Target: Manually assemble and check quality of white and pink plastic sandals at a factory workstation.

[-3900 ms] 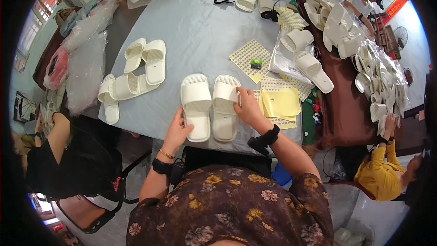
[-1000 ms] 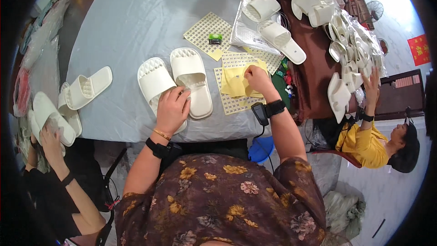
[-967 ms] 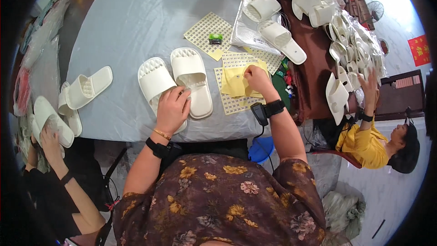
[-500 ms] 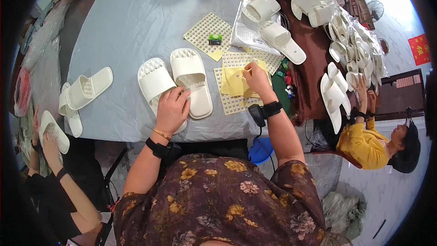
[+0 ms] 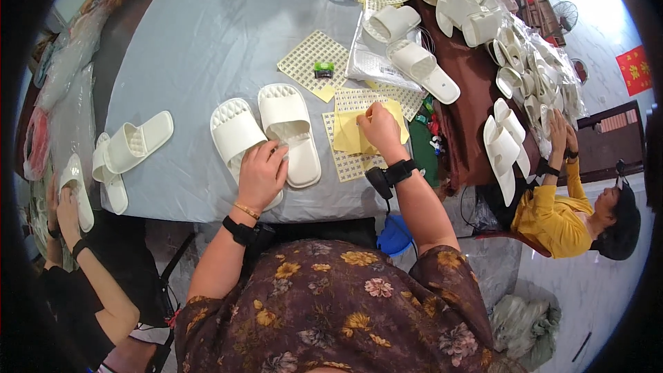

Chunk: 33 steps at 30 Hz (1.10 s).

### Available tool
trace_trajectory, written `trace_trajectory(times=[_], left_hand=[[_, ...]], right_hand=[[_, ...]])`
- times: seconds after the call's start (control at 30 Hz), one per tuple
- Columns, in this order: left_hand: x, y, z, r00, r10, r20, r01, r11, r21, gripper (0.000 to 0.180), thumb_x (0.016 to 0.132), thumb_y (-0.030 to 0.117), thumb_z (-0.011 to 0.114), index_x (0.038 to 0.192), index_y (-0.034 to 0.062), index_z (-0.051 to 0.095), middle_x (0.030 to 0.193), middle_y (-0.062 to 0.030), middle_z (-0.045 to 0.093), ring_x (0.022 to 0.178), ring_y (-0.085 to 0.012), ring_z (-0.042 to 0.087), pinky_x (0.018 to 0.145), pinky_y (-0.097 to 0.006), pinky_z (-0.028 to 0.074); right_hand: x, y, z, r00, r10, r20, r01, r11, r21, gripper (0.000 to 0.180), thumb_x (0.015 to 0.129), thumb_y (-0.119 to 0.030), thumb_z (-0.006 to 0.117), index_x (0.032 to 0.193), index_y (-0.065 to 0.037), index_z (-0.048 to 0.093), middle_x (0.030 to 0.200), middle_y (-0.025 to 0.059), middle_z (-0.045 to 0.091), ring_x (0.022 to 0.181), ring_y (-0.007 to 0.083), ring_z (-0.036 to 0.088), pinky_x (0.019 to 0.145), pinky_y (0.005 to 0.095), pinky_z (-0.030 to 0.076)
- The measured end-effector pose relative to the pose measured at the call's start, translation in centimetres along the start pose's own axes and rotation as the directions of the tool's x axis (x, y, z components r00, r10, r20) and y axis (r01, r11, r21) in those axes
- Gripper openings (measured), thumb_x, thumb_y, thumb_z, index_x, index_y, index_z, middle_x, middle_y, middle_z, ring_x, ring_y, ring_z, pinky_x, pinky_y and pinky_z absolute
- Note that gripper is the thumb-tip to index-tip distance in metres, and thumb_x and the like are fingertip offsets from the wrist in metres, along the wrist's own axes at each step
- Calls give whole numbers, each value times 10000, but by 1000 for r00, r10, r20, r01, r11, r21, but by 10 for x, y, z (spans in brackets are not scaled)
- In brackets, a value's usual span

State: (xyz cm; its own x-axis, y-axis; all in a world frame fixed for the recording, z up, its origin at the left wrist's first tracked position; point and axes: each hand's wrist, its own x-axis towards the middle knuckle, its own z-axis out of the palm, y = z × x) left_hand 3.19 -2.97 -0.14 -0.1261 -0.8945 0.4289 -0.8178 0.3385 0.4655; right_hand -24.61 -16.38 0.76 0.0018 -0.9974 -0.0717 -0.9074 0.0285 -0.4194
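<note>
Two white slippers lie side by side before me, a left one [image 5: 233,128] and a right one [image 5: 287,110], both with quilted insoles. My left hand [image 5: 262,171] is closed with bent fingers over the heel part of the left slipper. A small pale spot shows by its fingertips; I cannot tell what it is. To the right, my right hand [image 5: 381,131] pinches just above a plain yellow sheet [image 5: 349,137]. Whatever is between those fingertips is too small to make out. Printed sticker sheets [image 5: 345,166] lie beneath the yellow one.
A small green-and-black object [image 5: 323,70] sits on another sticker sheet [image 5: 304,54]. A slipper pair [image 5: 428,72] overlaps a plastic bag [image 5: 366,59]. More slippers lie left [image 5: 135,145] and in a heap [image 5: 476,0] at right. Co-workers handle slippers on both sides.
My right fingertips have shifted slightly left over the yellow sheet. My left hand stays on the slipper. The left co-worker's slipper has tilted; the right co-worker's hands have come closer together.
</note>
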Motion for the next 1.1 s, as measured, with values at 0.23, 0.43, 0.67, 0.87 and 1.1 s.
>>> trace_trajectory(times=[0.23, 0.43, 0.67, 0.87, 1.1], left_hand=[[-2, 1, 1, 999, -30, 36, 30, 999, -18, 263, 844, 155, 652, 1096, 82, 658, 1150, -104, 616, 1056, -313, 574, 931, -430, 444], [-3, -1, 0, 999, -25, 28, 25, 999, -28, 257, 844, 152, 651, 1091, 80, 658, 1145, -104, 613, 1055, -313, 572, 932, -431, 443], [0, 0, 0, 1000, -13, 13, 13, 999, -34, 254, 844, 151, 650, 1088, 78, 657, 1142, -108, 613, 1045, -313, 576, 935, -425, 444], [0, 0, -1, 1000, 16, -25, -15, 1000, 7, 229, 828, 150, 664, 1045, 77, 667, 1111, -72, 621, 994, -274, 589, 880, -408, 473], [-1, -1, 1, 1000, 12, -22, -12, 1000, -23, 218, 819, 143, 665, 1026, 74, 675, 1110, -72, 620, 992, -269, 590, 877, -406, 477]], right_hand=[[6, 14, 4, 999, 21, -41, -20, 999, 27, 286, 858, -284, 619, 983, -27, 606, 904, 228, 678, 893, 411, 646, 789, 496, 501], [-3, 4, -5, 999, -34, 25, 32, 997, 69, 274, 820, -266, 651, 959, -34, 610, 890, 216, 676, 864, 395, 654, 764, 484, 510], [6, 7, 5, 998, 10, -62, -14, 998, -62, 273, 807, -274, 664, 925, -35, 604, 876, 205, 679, 857, 392, 655, 741, 479, 511], [-3, 1, -3, 999, -13, 51, 12, 1000, 12, 336, 809, -311, 698, 958, -32, 587, 934, 195, 679, 901, 378, 651, 768, 470, 503], [3, 8, 0, 1000, -2, 15, 2, 1000, -8, 359, 811, -332, 701, 973, -34, 584, 940, 187, 670, 919, 369, 646, 782, 467, 500]])
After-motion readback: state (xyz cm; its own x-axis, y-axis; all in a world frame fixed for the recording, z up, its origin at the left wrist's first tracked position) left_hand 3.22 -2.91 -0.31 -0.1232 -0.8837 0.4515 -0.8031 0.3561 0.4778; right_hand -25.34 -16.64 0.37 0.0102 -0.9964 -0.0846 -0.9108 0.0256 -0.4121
